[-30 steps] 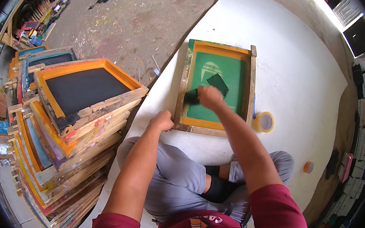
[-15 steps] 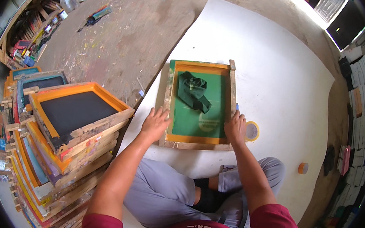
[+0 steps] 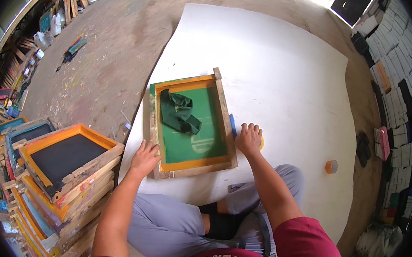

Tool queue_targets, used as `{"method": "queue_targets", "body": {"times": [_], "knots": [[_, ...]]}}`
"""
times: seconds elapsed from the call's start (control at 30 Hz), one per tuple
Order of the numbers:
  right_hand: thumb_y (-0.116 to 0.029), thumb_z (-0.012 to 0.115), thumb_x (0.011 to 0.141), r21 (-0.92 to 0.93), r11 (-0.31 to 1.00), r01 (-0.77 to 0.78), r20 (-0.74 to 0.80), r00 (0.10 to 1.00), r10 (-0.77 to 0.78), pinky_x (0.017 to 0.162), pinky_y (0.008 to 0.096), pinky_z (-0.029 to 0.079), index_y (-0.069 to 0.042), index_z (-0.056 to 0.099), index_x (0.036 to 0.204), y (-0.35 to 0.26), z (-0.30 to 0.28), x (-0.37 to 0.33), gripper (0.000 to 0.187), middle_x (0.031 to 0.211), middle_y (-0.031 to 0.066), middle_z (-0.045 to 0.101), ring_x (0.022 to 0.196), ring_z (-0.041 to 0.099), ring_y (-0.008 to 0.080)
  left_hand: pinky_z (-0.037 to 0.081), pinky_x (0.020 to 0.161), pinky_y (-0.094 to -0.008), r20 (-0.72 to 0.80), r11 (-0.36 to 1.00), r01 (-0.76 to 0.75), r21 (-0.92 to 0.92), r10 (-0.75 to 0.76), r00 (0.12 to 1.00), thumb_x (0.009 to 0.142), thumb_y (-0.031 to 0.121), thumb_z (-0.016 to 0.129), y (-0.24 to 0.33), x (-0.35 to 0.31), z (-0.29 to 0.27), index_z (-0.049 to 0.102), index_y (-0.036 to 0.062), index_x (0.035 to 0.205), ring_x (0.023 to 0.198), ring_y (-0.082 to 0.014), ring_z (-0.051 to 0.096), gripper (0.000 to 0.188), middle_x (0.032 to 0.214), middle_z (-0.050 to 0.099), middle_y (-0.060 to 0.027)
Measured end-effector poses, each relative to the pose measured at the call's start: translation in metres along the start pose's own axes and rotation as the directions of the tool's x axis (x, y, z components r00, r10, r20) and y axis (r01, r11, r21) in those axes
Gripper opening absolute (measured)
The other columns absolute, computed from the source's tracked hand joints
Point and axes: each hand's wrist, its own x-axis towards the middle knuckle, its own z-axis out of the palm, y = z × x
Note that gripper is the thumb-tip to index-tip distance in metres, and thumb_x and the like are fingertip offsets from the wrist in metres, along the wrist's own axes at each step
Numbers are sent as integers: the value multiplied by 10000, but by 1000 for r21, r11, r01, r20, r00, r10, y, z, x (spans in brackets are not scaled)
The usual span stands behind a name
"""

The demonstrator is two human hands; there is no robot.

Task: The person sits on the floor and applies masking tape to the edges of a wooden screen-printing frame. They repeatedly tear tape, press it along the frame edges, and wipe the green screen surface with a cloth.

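My left hand now lies open at the near-left corner of the frame, which sits mid-sheet. My right hand has left the cloth, which stays bunched on the green mesh, and covers a yellow tape roll, possibly gripping it. Wiping looks finished.

Stacked wooden frames left; orange tape roll right.

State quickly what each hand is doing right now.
Left hand: open, resting on the wooden frame.
Right hand: open, over the yellow tape roll.
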Motion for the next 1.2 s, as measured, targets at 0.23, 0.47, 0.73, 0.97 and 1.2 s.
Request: {"method": "queue_targets", "body": {"times": [0.23,0.47,0.73,0.97,1.2], "knots": [[-312,719,909,-36,999,16,37,999,-15,1030,554,447,-95,697,1154,31,-30,13,328,1160,122,721,1169,655,335,262,1297,-565,76,999,-51,-1,51,996,771,281,875,7,-12,-21,766,214,1200,1444,-327,487,448,1526,578,-66],[-464,888,755,-3,982,-187,257,949,181,1034,608,468,-137,607,1433,22,-52,30,803,1361,166,624,1297,587,360,270,1294,-560,78,1000,7,-5,-7,997,734,303,914,32,-16,-9,743,214,1248,1433,-324,495,549,1528,569,-85],[-330,828,801,10,980,-200,180,964,195,1064,631,444,-120,570,1443,62,-44,19,723,1406,198,562,1342,537,414,266,1296,-553,95,1000,-5,-27,8,995,752,330,911,26,-23,-12,729,258,1314,1425,-311,502,595,1556,548,-64],[-308,765,839,293,955,45,70,995,-68,944,505,559,-32,734,1092,33,2,33,375,1117,223,738,1140,673,396,259,1297,-548,126,999,-10,-36,15,992,769,340,899,28,-15,-16,723,272,1332,1439,-299,482,594,1567,535,-52],[-212,705,858,345,935,-81,307,951,-30,865,539,592,1,702,1010,18,1,45,262,1040,257,752,1010,737,429,248,1298,-555,109,998,6,-62,1,994,786,372,883,26,-21,-8,698,293,1371,1466,-297,449,618,1572,531,-30]]}}
